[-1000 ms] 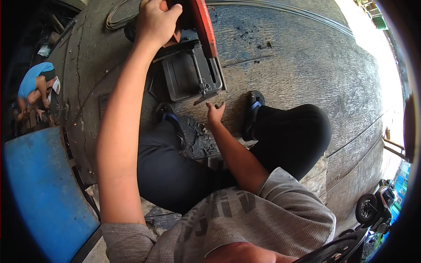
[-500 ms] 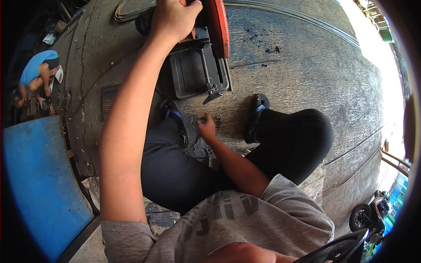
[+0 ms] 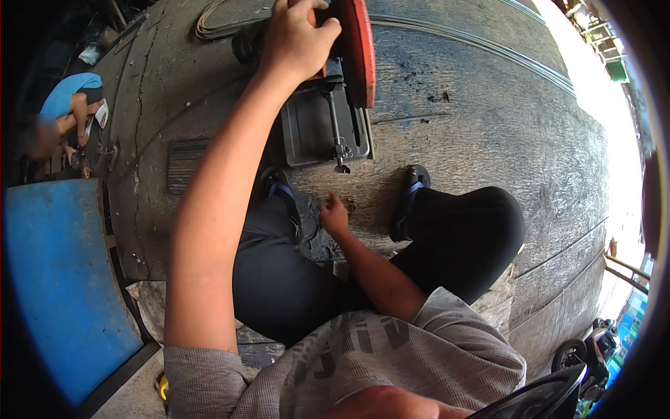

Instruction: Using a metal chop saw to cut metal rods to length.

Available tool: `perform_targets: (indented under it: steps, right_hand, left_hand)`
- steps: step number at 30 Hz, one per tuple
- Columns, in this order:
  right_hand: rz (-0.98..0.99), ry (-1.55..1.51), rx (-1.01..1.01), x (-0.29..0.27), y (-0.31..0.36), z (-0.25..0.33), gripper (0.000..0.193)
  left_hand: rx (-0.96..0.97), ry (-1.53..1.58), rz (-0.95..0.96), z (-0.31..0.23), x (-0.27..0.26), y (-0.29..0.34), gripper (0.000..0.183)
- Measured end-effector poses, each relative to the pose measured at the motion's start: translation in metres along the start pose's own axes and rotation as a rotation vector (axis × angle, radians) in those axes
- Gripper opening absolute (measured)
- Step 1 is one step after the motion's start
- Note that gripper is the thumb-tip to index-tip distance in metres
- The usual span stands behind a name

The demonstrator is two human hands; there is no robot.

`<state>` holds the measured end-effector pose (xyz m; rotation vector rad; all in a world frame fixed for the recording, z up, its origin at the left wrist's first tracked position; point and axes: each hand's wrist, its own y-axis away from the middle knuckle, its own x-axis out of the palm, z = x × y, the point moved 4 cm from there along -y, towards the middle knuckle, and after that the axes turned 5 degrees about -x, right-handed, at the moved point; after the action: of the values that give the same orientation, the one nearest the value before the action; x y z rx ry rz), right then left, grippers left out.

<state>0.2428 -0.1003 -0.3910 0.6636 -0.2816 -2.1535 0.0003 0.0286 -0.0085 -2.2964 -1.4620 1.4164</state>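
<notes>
A chop saw with a red blade guard (image 3: 361,56) stands on the floor ahead of me. My left hand (image 3: 299,40) reaches far forward and is closed on the chop saw's handle, most of which the hand and the picture's edge hide. Below it lies the saw's dark metal base (image 3: 305,136), with a screw clamp (image 3: 333,115) running along it toward me. At the screw's near end is a small crank (image 3: 342,167). My right hand (image 3: 335,215) hovers between my feet, just short of the crank, apart from it. Its fingers are slightly blurred and loosely apart, with nothing seen in them.
Bundled thin rods (image 3: 474,43) lie at the far right and a coil (image 3: 209,21) at the far left. A dark slatted piece (image 3: 187,164) is left of the saw. A blue panel (image 3: 70,279) stands at left; beyond it a person (image 3: 70,112) crouches near sparks.
The clamp's crank has turned: its longer slanted handle now looks short. My right hand stays near it, shifted slightly. The whole view has moved a little, with the saw lower and further right.
</notes>
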Motion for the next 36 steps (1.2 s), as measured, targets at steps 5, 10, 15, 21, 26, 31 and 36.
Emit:
perform_targets:
  steps: [5,10,15,21,26,31,36]
  right_hand:
    - [-0.571,-0.329,-0.122,-0.031,-0.057,0.013,0.087]
    - [-0.098,-1.068,0.246,-0.038,-0.085,-0.005,0.06]
    - [-0.29,-0.935,0.036,-0.042,-0.081,0.016,0.043]
    - [0.405,-0.116,0.14,0.013,-0.001,0.02,0.05]
    - [-0.704,-0.277,-0.276,-0.042,-0.025,0.034,0.047]
    - [0.36,0.492,-0.424,0.002,0.011,0.056,0.033]
    - [0.003,0.126,-0.18,-0.008,0.008,0.013,0.029]
  left_hand:
    - [-0.004,0.017,-0.023,0.001,0.003,0.003,0.033]
    - [-0.056,0.028,0.017,0.0,-0.003,0.004,0.032]
    - [-0.037,0.064,0.017,-0.003,0.01,-0.001,0.033]
    - [-0.047,0.012,0.017,0.0,-0.005,0.002,0.033]
    - [-0.06,0.034,0.046,-0.005,0.005,-0.001,0.033]
    - [-0.059,0.012,0.045,0.001,-0.005,0.003,0.035]
    - [0.276,-0.028,0.039,-0.004,-0.016,0.023,0.041]
